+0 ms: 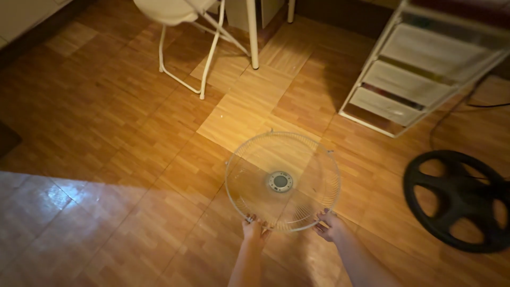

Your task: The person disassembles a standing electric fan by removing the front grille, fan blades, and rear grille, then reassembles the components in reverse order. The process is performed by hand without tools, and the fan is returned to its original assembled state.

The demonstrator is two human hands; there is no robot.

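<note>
Floor (106, 159) of wooden panels carries everything in this room, and at its far left edge it runs under a white folding chair (183, 32), which stands well apart from the hands. Coming to the middle, the person holds a round wire fan guard (282, 180), pale in colour, with a small grey hub in its centre. The guard is already separate from any fan body; no motor, blade or stand is attached to it. It seems to hang a little above the floor, almost flat, though I cannot tell if its far rim touches the wood.

The left hand (253, 229) is closed on the near rim of the guard, fingers curled over the wire. The right hand (330, 226) grips the same near rim, a little further to the right, also with the fingers wrapped on it. Both hands are therefore clamped on the guard, near each other.

Further right, a white drawer unit (409, 79) stands by the far edge of the floor. At the right edge lies a black round part with spokes (459, 199), maybe another piece of the fan, flat on the wood and untouched. As I judge it, the taking apart is done for the guard, and the rest is not shown.
</note>
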